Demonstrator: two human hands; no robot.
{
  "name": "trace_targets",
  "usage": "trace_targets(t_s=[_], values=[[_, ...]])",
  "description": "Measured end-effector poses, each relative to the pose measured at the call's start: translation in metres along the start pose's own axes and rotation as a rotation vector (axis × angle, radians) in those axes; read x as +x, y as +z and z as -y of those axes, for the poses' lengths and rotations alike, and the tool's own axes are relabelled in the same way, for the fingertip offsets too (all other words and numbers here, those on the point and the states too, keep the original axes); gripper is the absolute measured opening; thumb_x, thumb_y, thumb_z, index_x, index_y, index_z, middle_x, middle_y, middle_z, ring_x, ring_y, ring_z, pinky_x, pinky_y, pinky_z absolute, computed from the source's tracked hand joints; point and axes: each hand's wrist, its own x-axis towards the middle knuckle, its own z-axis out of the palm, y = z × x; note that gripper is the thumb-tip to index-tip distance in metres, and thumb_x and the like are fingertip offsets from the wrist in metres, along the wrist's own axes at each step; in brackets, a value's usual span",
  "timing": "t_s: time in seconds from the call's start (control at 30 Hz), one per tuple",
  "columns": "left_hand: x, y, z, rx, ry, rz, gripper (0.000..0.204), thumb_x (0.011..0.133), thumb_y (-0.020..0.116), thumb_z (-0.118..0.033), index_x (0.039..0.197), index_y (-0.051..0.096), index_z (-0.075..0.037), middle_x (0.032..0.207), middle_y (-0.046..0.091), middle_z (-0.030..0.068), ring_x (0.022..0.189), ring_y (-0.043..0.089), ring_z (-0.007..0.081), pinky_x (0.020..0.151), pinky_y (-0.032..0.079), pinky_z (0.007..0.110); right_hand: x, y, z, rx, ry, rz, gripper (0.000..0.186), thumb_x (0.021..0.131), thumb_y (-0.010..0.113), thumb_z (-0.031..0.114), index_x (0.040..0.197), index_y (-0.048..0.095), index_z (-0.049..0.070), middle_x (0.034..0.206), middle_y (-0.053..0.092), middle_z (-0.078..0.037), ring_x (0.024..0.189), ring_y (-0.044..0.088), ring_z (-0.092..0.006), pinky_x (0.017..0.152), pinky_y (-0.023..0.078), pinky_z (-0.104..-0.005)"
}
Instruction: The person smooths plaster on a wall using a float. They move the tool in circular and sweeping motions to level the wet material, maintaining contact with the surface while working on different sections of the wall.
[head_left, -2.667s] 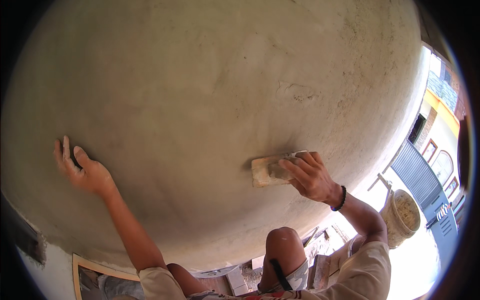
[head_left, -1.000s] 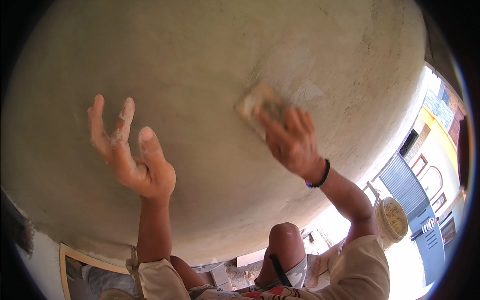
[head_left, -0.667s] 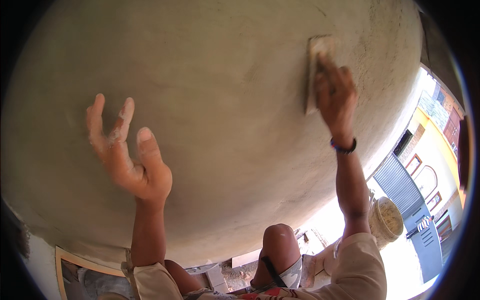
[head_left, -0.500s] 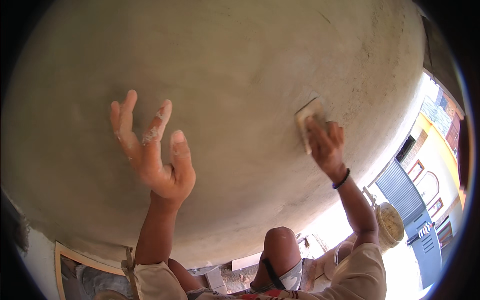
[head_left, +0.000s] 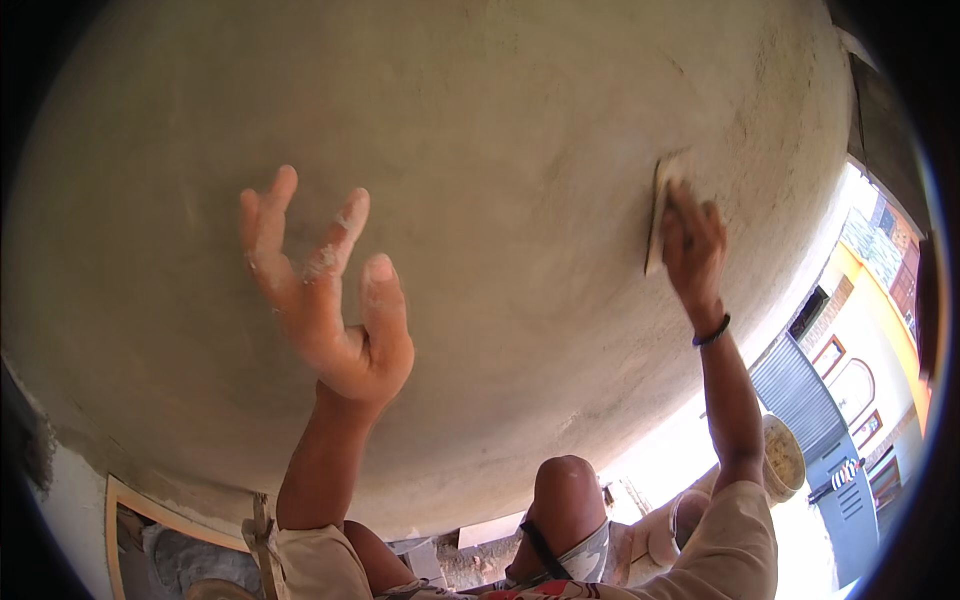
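Note:
A broad grey-beige plastered surface fills most of the view. On its right part, my right hand grips a flat, plaster-coated float and holds its face against the plaster. The float stands nearly upright, its long edge to the left of my fingers. A dark beaded bracelet circles that wrist. To the left, my left hand is raised before the plaster, fingers spread and curved, holding nothing. White plaster smears its fingers. Whether its fingertips touch the surface I cannot tell.
Behind my right arm is a dirty bucket. Past the plaster's right edge stand a blue metal gate and a yellow and white building. A light frame surrounds an opening at lower left, with a wooden post beside it. My knee juts up below.
My right hand has moved right and upward with the float, which has turned more upright. My left hand has shifted slightly right, its fingers still spread.

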Motion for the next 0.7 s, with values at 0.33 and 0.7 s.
trace_targets(t_s=[0.33, 0.7], values=[[-0.01, 0.011, -0.011, -0.066, 0.044, 0.046, 0.03, 0.09, 0.054, -0.009, 0.118, 0.055, 0.002, 0.121, 0.063, 0.015, 0.129, 0.042, 0.0453, 0.109, 0.021, 0.068, -0.037, 0.007, 0.054, -0.096, -0.265, 0.11, 0.038, 0.09, 0.062, 0.014, 0.126, 0.067, 0.02, 0.075, 0.047, -0.002, 0.067, 0.044, -0.0158, 0.063, 0.032, -0.0321], [-0.011, 0.007, -0.014, -0.049, -0.067, 0.066, 0.029, 0.089, 0.054, -0.009, 0.116, 0.056, 0.002, 0.122, 0.062, 0.0145, 0.133, 0.038, 0.0431, 0.11, 0.019, 0.068, -0.043, 0.025, 0.024, -0.026, 0.007, -0.116, 0.032, 0.098, 0.056, 0.021, 0.126, 0.066, 0.008, 0.092, 0.07, -0.009, 0.069, 0.054, -0.0176, 0.064, 0.048, -0.033]])
